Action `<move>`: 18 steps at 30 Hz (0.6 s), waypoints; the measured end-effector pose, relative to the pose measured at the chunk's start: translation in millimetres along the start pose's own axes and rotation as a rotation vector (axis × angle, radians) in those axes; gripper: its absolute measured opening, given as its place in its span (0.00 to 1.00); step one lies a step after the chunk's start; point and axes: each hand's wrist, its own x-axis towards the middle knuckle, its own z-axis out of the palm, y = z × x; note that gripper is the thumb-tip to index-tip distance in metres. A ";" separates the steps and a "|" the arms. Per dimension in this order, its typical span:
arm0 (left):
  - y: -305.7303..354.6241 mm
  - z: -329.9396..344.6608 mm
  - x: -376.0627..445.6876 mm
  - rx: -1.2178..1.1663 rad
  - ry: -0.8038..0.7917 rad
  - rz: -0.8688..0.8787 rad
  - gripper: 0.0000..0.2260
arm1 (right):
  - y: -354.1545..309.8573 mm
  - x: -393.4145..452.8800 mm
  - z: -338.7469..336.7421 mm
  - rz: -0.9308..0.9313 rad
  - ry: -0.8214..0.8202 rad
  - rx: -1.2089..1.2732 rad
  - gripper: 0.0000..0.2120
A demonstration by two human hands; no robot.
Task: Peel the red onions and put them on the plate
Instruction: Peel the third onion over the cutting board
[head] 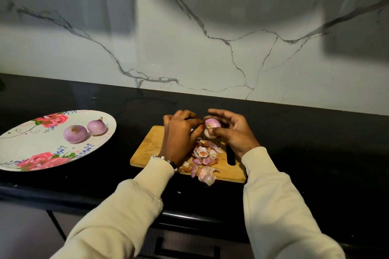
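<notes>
A pale purple onion (212, 127) is held above the wooden cutting board (151, 145). My right hand (233, 130) grips it, thumb across its front and fingers curled behind. My left hand (181, 132) pinches at the onion's left side with its fingertips. A heap of onion skins (205, 159) lies on the board below my hands. Two peeled onions (75, 133) (97, 126) sit on the flowered plate (31, 147) at the left.
The board lies on a black counter (305, 136) with a marble wall behind. A few skins hang over the board's front edge (207, 176). The counter's front edge runs just below, with a dark drawer handle (185, 248) under it.
</notes>
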 end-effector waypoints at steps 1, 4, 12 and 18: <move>-0.4 0.3 0.0 -0.002 0.000 0.001 0.10 | 0.2 0.1 0.3 0.001 -0.001 0.001 0.24; 0.1 1.6 0.5 -0.007 0.017 0.001 0.09 | 0.4 0.3 1.0 0.002 0.003 0.025 0.24; 3.4 0.5 1.5 0.061 0.077 0.006 0.07 | 1.0 1.5 2.8 0.011 -0.026 0.079 0.23; 0.8 5.9 2.8 0.151 0.031 -0.049 0.04 | 1.2 -0.1 3.3 0.010 -0.048 0.066 0.24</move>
